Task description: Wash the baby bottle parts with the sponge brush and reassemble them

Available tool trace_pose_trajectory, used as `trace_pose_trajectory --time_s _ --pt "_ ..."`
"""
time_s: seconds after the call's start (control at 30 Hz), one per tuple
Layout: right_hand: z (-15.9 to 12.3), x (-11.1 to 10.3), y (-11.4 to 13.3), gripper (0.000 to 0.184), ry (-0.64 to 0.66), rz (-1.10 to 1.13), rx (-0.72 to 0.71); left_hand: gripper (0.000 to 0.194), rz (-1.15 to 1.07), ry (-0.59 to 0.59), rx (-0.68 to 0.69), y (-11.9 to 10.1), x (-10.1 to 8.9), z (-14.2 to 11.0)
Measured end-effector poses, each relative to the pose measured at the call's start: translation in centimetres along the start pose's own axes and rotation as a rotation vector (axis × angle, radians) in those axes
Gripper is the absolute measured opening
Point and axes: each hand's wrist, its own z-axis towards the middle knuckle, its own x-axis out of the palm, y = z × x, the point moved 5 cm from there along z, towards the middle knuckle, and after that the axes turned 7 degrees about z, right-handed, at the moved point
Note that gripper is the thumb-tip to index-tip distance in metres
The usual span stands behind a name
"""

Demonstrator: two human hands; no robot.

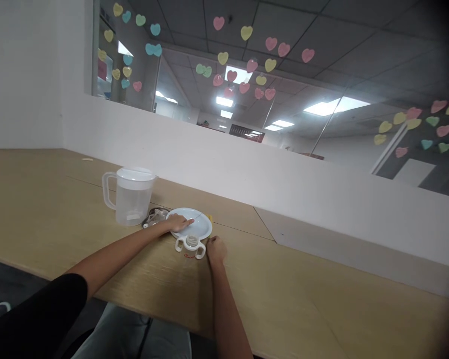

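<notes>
A smooth, glossy white plate (200, 230) with a raised rim lies face up on the wood-toned worktop (292, 289), in front of the person; its outline looks oval, the long axis running roughly left to right, though the slant of view may stretch it. The left hand (179, 223) reaches over the plate's left side, fingers pointing right across its hollow; whether that grip pinches anything cannot be told. The right hand (217, 249) is curled just beside the plate's near right edge, and its grip is too hidden to tell what, if anything, it holds. Near the plate's front rim, a clear bottle (191, 242) stands upright, mouth up, its two looped white handles spreading left and right and red lettering facing the person. Left of the plate stands a translucent plastic pitcher (133, 202), its handle pointing left.
</notes>
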Motion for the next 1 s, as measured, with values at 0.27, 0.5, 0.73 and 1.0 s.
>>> trace_pose_trajectory --time_s 0.27,0.5,0.73,1.0 --pt "0.1 0.3 0.1 0.018 0.004 0.043 -0.011 0.012 0.035 0.141 0.005 -0.2 0.5 0.9" --pt "-0.3 -2.2 0.4 0.04 -0.167 0.182 0.029 0.02 -0.032 -0.048 0.177 -2.4 -2.4 -0.2" --pt "-0.6 -2.1 2.3 0.057 -0.205 0.82 -0.316 0.012 -0.067 -0.169 0.288 -5.4 -4.5 -1.8" --pt "0.7 -1.8 0.5 0.054 -0.335 1.147 -0.078 0.025 -0.147 -0.609 0.013 1.5 -4.6 -5.3"
